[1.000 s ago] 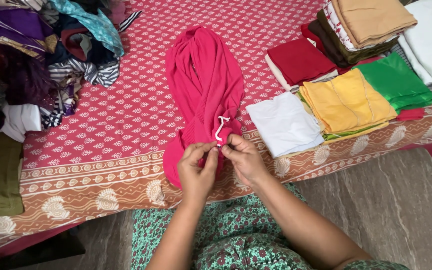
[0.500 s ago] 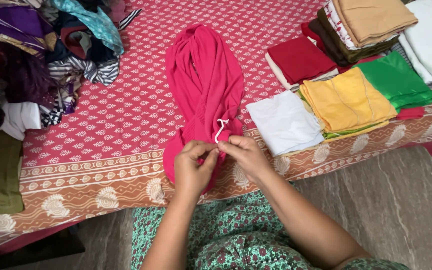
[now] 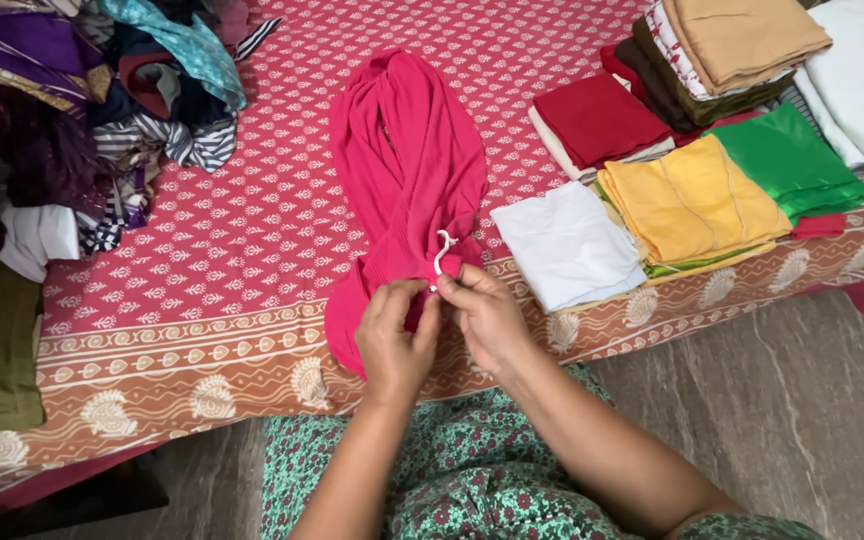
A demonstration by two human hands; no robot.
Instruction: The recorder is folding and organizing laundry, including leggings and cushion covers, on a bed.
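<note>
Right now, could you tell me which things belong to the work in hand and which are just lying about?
In hand:
pink garment
white drawstring, pinched by left hand and right hand

Lying about:
folded white cloth
folded yellow cloth
folded green cloth
unfolded clothes heap
printed bedsheet

A red printed bedspread covers the bed above grey stone floor.

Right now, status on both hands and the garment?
Left hand and right hand both pinching white drawstring at pink garment waist. Garment lies on red printed bedsheet. Nothing obstructing; folded white cloth beside.
</note>
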